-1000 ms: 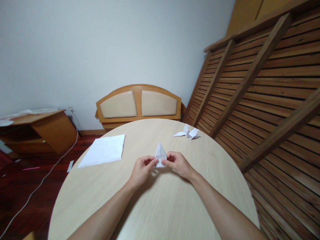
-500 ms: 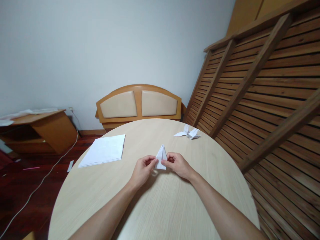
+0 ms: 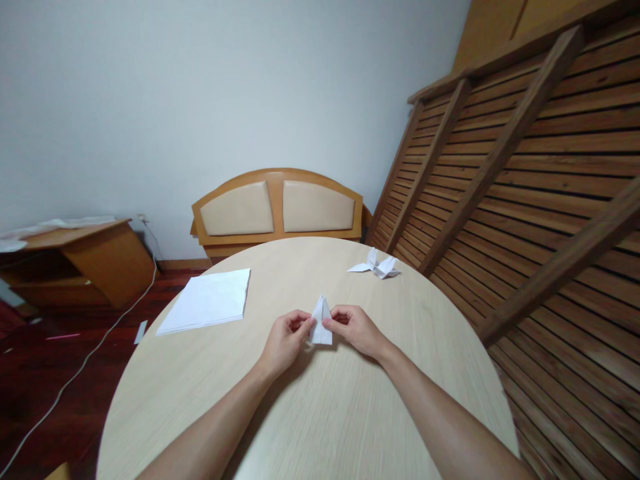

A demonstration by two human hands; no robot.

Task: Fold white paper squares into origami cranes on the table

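A small folded white paper piece (image 3: 321,323) with a pointed top stands between my two hands just above the round light-wood table (image 3: 310,413). My left hand (image 3: 284,339) pinches its left edge with curled fingers. My right hand (image 3: 354,328) pinches its right edge the same way. Both forearms reach in from the bottom of the view.
A stack of white paper sheets (image 3: 208,300) lies on the table to the left. A finished folded paper figure (image 3: 377,265) sits at the far right rim. Behind the table stand a padded wooden headboard (image 3: 277,208), a slatted wooden frame (image 3: 525,173) and a low cabinet (image 3: 80,261).
The paper piece has sunk slightly lower between my fingers and turned a little. Both hands stay in nearly the same place.
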